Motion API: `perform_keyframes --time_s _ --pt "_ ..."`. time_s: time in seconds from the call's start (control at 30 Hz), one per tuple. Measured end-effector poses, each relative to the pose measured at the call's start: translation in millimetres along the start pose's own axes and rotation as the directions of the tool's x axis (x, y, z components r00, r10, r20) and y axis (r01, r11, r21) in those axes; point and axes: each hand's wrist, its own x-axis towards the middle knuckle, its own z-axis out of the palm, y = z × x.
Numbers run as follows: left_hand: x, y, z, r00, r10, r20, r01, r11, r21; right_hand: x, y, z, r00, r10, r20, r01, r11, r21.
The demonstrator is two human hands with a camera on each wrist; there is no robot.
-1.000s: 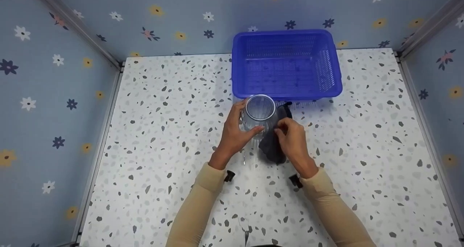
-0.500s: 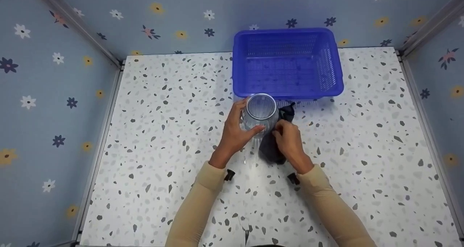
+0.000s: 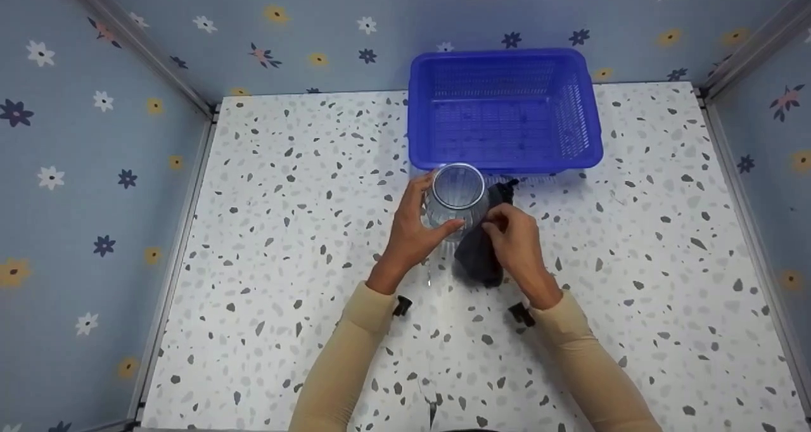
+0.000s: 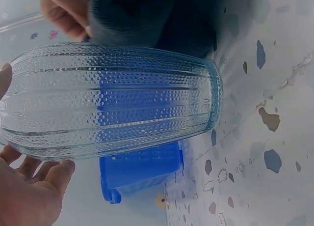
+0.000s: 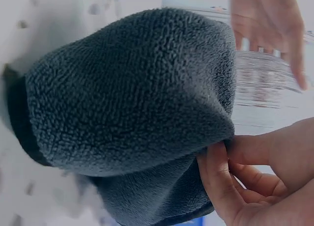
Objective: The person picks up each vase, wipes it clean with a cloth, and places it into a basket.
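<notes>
A clear ribbed glass vase [image 4: 132, 100] stands upright near the middle of the table, its round rim facing up in the head view. My left hand [image 3: 408, 232] holds it around the upper body, thumb on the near side and fingers on the far side. Along the vase's right side hangs a dark grey fluffy cloth [image 5: 132, 88]. My right hand [image 3: 516, 242] pinches the edge of this cloth between thumb and fingers. In the left wrist view the cloth lies against or very close to the glass; contact cannot be told.
Just behind the vase sits a blue plastic basket [image 3: 500, 170] with slotted walls. The speckled white table [image 3: 285, 229] is bounded by flower-patterned panels [image 3: 266, 33] at the back, left and right.
My right hand first shifted slightly left toward the vase, then back right, and the cloth's folds moved with it. The left hand and vase have stayed nearly still.
</notes>
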Motion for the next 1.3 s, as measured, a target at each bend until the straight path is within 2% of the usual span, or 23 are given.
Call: perform_keyframes --time_s 0.37,0.53,0.63,0.87,1.03,1.3 --pt "0.6 -0.2 1.1 1.0 0.02 -0.017 -0.02 1.0 -0.003 -2.6 -29.9 -19.3 0.989 -0.091 -0.115 0.099 0.993 0.065" --pt "1.9 -1.7 1.8 0.999 0.039 -0.016 -0.039 0.999 -0.003 1.2 -43.3 -23.2 0.971 -0.179 -0.156 0.187 0.982 0.036" --pt "1.9 -1.9 2.0 0.999 0.038 -0.017 -0.038 0.999 -0.011 2.7 -46.0 -23.6 0.966 -0.201 -0.16 0.207 0.978 0.017" --pt "-0.9 0.0 1.2 1.0 0.009 -0.016 -0.009 1.0 0.005 1.8 -47.0 -22.5 0.961 -0.222 -0.164 0.224 0.975 -0.003" --pt "-0.6 -0.6 1.8 0.999 0.032 -0.02 -0.032 0.999 0.003 0.2 -48.7 -21.8 0.96 -0.221 -0.174 0.222 0.975 -0.015" --pt "-0.1 -4.5 2.4 0.998 0.056 -0.023 -0.057 0.998 -0.012 -1.0 -43.5 -19.0 0.972 -0.179 -0.151 0.174 0.984 -0.043"
